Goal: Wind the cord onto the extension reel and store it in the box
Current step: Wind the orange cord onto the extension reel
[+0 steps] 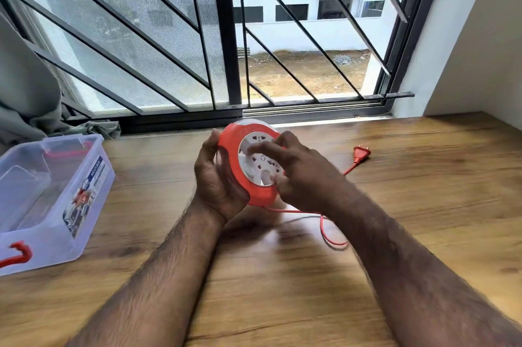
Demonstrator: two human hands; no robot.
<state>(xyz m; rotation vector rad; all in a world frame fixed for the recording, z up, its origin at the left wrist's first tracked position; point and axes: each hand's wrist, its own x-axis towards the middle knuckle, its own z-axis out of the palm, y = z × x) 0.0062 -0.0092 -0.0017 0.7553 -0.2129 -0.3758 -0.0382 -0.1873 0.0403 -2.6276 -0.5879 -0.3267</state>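
I hold a round orange extension reel with a white socket face above the middle of the wooden table. My left hand grips the reel's orange rim from the left and below. My right hand rests its fingers on the white face and is blurred. An orange cord hangs from the reel's bottom, loops on the table under my right forearm, and ends in an orange plug lying to the right. A clear plastic box with red clips stands open at the left.
A window with black bars runs along the table's far edge. Grey curtain cloth hangs at the far left behind the box. A white wall closes the right side.
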